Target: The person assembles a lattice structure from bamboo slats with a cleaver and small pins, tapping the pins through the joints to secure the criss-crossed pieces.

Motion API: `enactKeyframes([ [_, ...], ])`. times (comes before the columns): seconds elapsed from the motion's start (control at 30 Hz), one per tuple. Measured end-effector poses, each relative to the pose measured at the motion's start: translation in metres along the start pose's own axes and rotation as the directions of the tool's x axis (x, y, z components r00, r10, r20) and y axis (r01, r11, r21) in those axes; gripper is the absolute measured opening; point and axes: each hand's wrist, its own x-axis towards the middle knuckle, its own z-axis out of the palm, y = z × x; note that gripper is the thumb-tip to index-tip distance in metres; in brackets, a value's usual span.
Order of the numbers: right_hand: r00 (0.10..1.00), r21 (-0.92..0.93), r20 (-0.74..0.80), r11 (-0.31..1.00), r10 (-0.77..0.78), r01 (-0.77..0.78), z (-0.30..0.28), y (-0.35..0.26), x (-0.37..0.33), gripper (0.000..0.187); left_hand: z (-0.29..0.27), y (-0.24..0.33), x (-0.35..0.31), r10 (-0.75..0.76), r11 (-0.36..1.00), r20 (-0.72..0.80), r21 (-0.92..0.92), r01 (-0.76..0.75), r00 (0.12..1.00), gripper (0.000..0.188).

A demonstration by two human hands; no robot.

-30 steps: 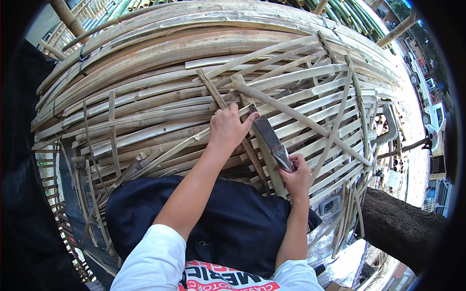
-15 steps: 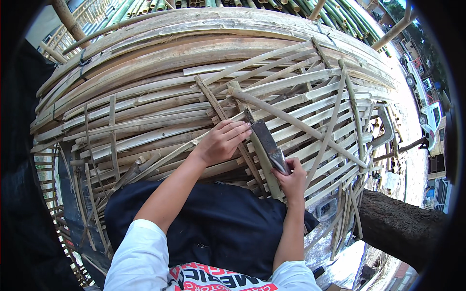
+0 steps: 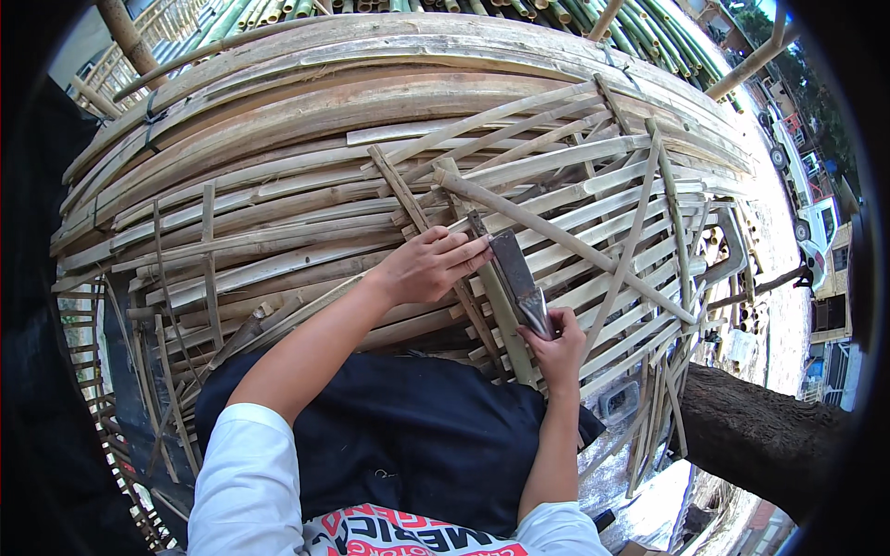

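My right hand (image 3: 554, 350) is closed round the metal socket handle of a broad, dark knife (image 3: 515, 264). Its wide blade slants up and left, away from me. My left hand (image 3: 436, 266) has its fingers curled together beside the blade's far end; they seem to pinch a thin bamboo strip (image 3: 338, 290), though the grip itself is mostly hidden. A greenish bamboo piece (image 3: 503, 320) lies lengthwise beneath and beside the knife, running back toward my lap. A dark cloth (image 3: 371, 417) covers my lap.
Split bamboo slats (image 3: 306, 120) are stacked across the far side. A slatted bamboo panel (image 3: 612, 208) with a diagonal pole (image 3: 565, 236) stands right of the knife. A thick trunk (image 3: 760, 431) is at lower right, near a clear plastic container (image 3: 619, 400). Green bamboo poles (image 3: 640, 46) lie behind.
The knife has shifted slightly right within the picture, and my left hand has edged right along with its forearm. Both hands keep their grip.
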Motion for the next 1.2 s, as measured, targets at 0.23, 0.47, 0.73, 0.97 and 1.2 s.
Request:
enactKeyframes([
  [0.23,0.994,-0.041,-0.103,0.998,-0.045,0.041,-0.004,-0.003,-0.017,0.041,0.007,0.000,-0.001,0.014,0.998,-0.049,0.069,-0.011,0.999,0.050],
  [0.47,0.996,-0.166,-0.091,0.986,-0.007,-0.008,-0.006,-0.006,-0.032,0.036,0.006,-0.001,0.000,0.009,1.000,0.016,-0.001,-0.008,1.000,0.051],
  [0.73,0.993,-0.203,-0.117,0.979,-0.025,0.001,-0.008,-0.003,-0.031,0.033,0.010,-0.002,-0.001,0.036,0.999,0.073,0.007,-0.037,0.997,0.062],
  [0.97,0.993,-0.152,-0.118,0.988,-0.016,-0.002,-0.009,-0.001,-0.033,0.036,0.012,-0.005,0.001,0.034,0.999,0.099,-0.007,-0.034,0.994,0.062],
  [1.2,0.991,-0.097,-0.127,0.995,-0.038,0.026,-0.005,0.008,-0.034,0.035,0.009,-0.004,0.000,0.064,0.996,0.086,0.058,-0.069,0.994,0.060],
])
